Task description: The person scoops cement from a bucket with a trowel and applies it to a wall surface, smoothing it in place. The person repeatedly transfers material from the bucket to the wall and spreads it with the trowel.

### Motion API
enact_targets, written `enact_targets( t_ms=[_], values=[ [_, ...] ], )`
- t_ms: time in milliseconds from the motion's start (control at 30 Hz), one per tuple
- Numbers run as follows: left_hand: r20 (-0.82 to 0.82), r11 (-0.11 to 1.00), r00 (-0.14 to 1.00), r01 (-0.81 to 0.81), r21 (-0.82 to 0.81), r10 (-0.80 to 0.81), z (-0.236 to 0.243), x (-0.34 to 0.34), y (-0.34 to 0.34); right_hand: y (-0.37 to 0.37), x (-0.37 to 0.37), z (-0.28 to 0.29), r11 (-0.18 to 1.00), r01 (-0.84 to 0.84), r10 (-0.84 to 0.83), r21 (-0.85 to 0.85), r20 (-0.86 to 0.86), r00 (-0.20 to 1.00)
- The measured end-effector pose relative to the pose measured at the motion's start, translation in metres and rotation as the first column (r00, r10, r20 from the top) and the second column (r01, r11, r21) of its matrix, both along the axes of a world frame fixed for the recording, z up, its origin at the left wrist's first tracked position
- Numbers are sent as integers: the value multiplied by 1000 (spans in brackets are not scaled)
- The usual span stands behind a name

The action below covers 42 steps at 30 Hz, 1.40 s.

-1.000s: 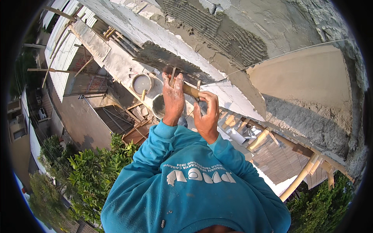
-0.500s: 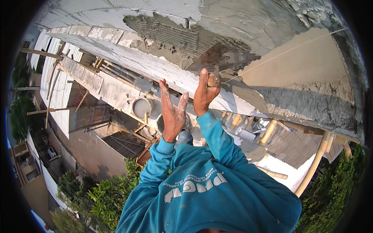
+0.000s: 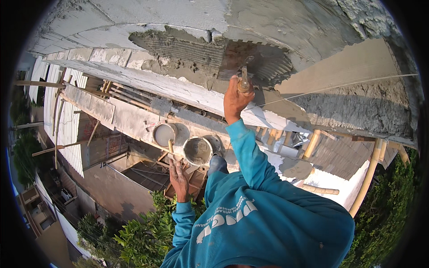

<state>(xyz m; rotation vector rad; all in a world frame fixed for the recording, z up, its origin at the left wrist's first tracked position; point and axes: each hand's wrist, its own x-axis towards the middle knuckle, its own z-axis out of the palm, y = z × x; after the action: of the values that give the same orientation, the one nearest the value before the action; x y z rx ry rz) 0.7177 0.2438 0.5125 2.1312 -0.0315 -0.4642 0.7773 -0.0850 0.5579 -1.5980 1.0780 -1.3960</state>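
Note:
My right hand (image 3: 237, 99) is closed round the handle of a notched trowel (image 3: 232, 58). Its metal blade lies against wet grey mortar (image 3: 190, 47) on the white block wall, and toothed edges show along the blade. Combed ridges run through the mortar on both sides of the blade. Lower and to the left, my left hand (image 3: 178, 181) is held out in the air with the fingers stretched and nothing in it. Mortar smears its fingers.
Below the wall runs a plank walkway (image 3: 127, 121) carrying a bucket of greyish liquid (image 3: 164, 134) and a bucket of mortar (image 3: 198, 151). A taut string (image 3: 339, 88) crosses by the wall. Bamboo poles (image 3: 368, 176) stand at the right. Leafy branches (image 3: 147, 223) and roofs lie below.
My left hand has dropped away from the wall, down past the buckets. My right hand and trowel have shifted slightly, and more of the blade shows against the mortar.

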Motion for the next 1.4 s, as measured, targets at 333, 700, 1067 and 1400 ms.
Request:
enact_targets(
  t_ms=[333,700,1067,1400],
  values=[
    [-68,1000,998,20,10,-20,4,4,-18,29,-6,5,989,-18,-34,-143,-349,937],
    [-110,991,985,130,-7,-130,0,-9,-40,-19,-37,-15,985,151,-140,88,-118,983],
    [-90,993,991,-92,74,99,-16,2,17,28,77,5,999,-19,18,-42,-17,1000],
    [-167,954,940,-286,93,298,-25,7,36,75,194,17,988,-140,147,-63,129,981]
  ],
)
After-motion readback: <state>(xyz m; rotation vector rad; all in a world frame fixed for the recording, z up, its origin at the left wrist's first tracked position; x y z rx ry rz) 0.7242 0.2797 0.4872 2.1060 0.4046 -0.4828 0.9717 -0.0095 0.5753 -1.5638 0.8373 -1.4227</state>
